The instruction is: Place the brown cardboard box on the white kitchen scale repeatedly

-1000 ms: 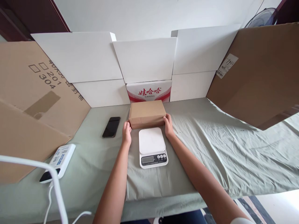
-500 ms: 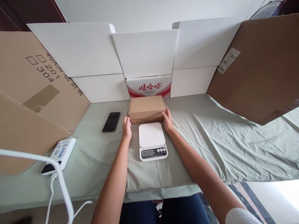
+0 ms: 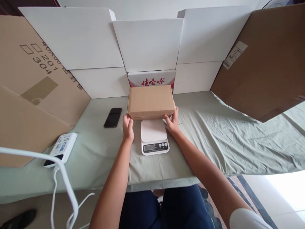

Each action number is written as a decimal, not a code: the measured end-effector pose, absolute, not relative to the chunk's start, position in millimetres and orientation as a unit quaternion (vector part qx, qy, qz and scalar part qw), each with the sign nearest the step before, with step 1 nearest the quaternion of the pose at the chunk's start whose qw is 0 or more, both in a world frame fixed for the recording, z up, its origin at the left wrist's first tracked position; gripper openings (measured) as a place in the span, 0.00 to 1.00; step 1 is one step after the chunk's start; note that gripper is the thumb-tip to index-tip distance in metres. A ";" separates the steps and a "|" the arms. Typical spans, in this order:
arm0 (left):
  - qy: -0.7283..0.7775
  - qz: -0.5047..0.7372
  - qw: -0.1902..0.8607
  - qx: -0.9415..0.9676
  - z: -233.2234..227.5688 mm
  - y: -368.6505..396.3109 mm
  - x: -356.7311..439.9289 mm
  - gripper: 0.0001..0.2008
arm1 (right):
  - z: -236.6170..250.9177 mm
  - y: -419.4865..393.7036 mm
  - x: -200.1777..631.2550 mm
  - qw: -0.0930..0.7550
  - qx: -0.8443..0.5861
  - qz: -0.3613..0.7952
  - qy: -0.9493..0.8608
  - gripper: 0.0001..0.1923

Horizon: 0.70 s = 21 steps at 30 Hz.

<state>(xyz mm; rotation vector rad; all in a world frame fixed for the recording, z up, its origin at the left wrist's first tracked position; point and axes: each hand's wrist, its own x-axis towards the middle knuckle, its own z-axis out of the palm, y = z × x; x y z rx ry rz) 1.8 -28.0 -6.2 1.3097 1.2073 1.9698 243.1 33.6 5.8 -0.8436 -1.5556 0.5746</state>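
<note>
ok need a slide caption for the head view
Left hand and right hand hold a cardboard box between them near a white scale, dark phone at left.

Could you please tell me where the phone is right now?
In the head view, the phone lies on the cloth left of centre, to the left of the small box and the left hand.

We record one head-worn view, taken from above at the front edge of the counter (image 3: 202, 127). It faces forward and down, spanning from the wearer's lap (image 3: 188, 206), below that edge, to white boxes (image 3: 145, 44) along the rear edge. We find the range close: forearms (image 3: 114, 187) enter at the bottom and hands (image 3: 172, 123) fall mid-frame.
</note>
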 end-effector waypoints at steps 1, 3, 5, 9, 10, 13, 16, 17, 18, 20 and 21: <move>0.444 0.718 0.245 0.478 -3.8 -37.8 4.8 0.36 | 7.2 26.2 246.7 0.595 -0.367 0.247 -0.671 0.48; 0.450 0.712 0.264 0.471 -0.6 -60.8 11.4 0.37 | 8.2 10.0 254.8 0.589 -0.376 0.257 -0.668 0.49; 0.455 0.704 0.283 0.467 -0.8 -85.8 17.8 0.39 | 6.3 -6.9 263.5 0.584 -0.377 0.273 -0.666 0.49; 0.457 0.690 0.309 0.468 -9.5 -126.8 26.2 0.42 | -1.9 -35.1 278.3 0.572 -0.368 0.285 -0.675 0.48; 0.458 0.687 0.314 0.468 -12.1 -132.9 27.3 0.42 | -3.6 -39.7 280.7 0.570 -0.369 0.286 -0.676 0.48; 0.463 0.681 0.328 0.464 -17.7 -139.7 28.2 0.44 | -5.9 -46.2 284.1 0.570 -0.372 0.288 -0.674 0.48; 0.472 0.679 0.335 0.452 -19.6 -136.3 27.2 0.46 | -5.5 -45.7 283.7 0.566 -0.372 0.283 -0.679 0.47; 0.475 0.680 0.334 0.448 -19.8 -134.8 26.7 0.46 | -5.3 -45.1 283.3 0.565 -0.371 0.281 -0.681 0.47; 0.477 0.682 0.332 0.444 -20.0 -133.7 26.2 0.45 | -5.3 -44.6 282.9 0.563 -0.370 0.279 -0.684 0.47; 0.479 0.686 0.325 0.440 -20.6 -133.1 25.6 0.44 | -5.6 -44.1 282.2 0.562 -0.368 0.278 -0.687 0.47; 0.480 0.688 0.322 0.438 -20.9 -133.5 25.5 0.43 | -6.0 -44.1 282.0 0.562 -0.368 0.279 -0.687 0.47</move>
